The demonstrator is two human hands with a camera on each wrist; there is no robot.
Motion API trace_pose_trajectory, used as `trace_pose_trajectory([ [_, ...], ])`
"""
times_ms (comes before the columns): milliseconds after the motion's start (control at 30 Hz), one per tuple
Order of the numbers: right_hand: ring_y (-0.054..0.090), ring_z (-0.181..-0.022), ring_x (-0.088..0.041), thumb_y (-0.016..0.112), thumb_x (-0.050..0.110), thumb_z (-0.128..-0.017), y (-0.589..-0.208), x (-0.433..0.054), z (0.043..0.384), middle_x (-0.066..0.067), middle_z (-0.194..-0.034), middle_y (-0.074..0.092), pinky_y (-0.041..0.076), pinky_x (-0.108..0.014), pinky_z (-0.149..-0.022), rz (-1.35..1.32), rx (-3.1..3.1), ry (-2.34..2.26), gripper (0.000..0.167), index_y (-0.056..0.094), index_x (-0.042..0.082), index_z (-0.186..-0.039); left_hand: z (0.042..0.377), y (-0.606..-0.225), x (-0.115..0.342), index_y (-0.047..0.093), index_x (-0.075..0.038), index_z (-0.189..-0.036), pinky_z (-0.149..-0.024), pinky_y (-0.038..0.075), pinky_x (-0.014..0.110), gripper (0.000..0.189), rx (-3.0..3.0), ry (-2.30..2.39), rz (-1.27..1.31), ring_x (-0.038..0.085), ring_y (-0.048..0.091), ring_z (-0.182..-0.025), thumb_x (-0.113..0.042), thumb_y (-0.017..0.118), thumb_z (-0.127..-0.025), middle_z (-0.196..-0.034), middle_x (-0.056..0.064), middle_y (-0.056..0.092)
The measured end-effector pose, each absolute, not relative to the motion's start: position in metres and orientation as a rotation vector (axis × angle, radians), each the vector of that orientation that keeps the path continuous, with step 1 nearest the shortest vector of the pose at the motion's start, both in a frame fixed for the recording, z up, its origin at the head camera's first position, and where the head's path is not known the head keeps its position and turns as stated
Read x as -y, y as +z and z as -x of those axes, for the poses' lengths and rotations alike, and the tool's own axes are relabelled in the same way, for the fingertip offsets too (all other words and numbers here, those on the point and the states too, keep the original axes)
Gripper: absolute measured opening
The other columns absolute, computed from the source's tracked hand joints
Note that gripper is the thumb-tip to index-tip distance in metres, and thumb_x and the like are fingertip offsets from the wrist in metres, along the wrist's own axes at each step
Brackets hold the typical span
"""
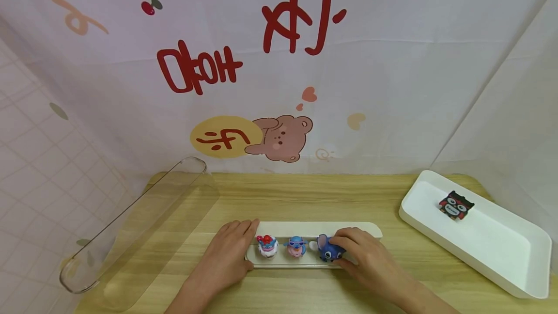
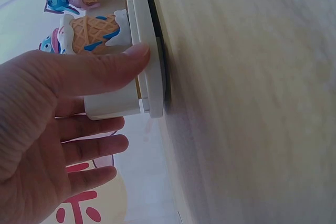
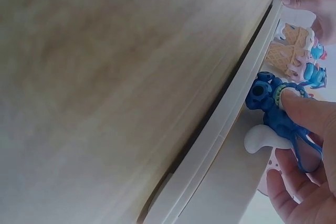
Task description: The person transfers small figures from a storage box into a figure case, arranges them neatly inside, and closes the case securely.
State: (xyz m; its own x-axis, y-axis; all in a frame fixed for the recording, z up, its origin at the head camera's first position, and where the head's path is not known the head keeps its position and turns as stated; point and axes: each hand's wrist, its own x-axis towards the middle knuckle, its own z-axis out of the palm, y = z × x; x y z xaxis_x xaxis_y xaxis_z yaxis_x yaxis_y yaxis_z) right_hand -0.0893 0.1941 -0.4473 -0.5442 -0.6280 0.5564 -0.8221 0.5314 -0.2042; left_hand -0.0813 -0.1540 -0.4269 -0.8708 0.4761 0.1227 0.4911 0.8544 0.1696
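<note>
Pinched between thumb and fingers of right hand (image 1: 370,257): smooth blue Stitch figurine (image 1: 328,249), over right part of white display base (image 1: 282,261). Held in left hand (image 1: 228,253), outer fingers extended: base's left end. Steady base; seat figurine squarely, clear of waffle-textured cone figurines (image 2: 86,35). Farther left: transparent, round-ended cover (image 1: 141,236).

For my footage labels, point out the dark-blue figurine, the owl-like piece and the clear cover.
Dark-blue figurine (image 1: 330,249), head view: its head.
Owl-like piece (image 1: 455,205), head view: its face.
Clear cover (image 1: 148,234), head view: its side wall.
</note>
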Motion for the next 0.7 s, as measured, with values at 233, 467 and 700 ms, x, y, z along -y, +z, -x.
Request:
trace_pose_trajectory([
  [233, 0.064, -0.106, -0.014, 0.076, 0.032, -0.098, -0.448, -0.195, 0.090, 0.002, -0.120, 0.064, 0.045, -0.020, -0.102, -1.204, 2.355, 0.648, 0.030, 0.071, 0.012, -0.121, 0.081, -0.426, 0.153, 0.056, 0.004, -0.145, -0.112, 0.046, 0.051, 0.090, 2.965, -0.310, 0.763, 0.032, 0.059, -0.121, -0.017, 0.098, -0.068, -0.136, 0.014, 0.063],
  [467, 0.064, -0.109, -0.016, 0.079, 0.039, -0.095, -0.444, -0.197, 0.088, 0.000, -0.122, 0.065, 0.043, -0.018, -0.105, -1.181, 2.366, 0.673, 0.039, 0.071, 0.012, -0.123, 0.081, -0.426, 0.153, 0.056, 0.005, -0.145, -0.112, 0.046, 0.052, 0.089, 2.965, -0.323, 0.763, 0.032, 0.059, -0.122, -0.016, 0.098, -0.069, -0.136, 0.014, 0.063],
  [700, 0.065, -0.109, -0.021, 0.063, 0.052, -0.102, -0.426, -0.206, 0.088, -0.006, -0.123, 0.066, 0.043, -0.016, -0.103, -1.097, 2.344, 0.685, 0.050, 0.071, 0.006, -0.120, 0.080, -0.426, 0.153, 0.056, 0.005, -0.145, -0.111, 0.046, 0.052, 0.090, 2.958, -0.334, 0.764, 0.032, 0.059, -0.121, -0.015, 0.098, -0.068, -0.135, 0.015, 0.063],
])
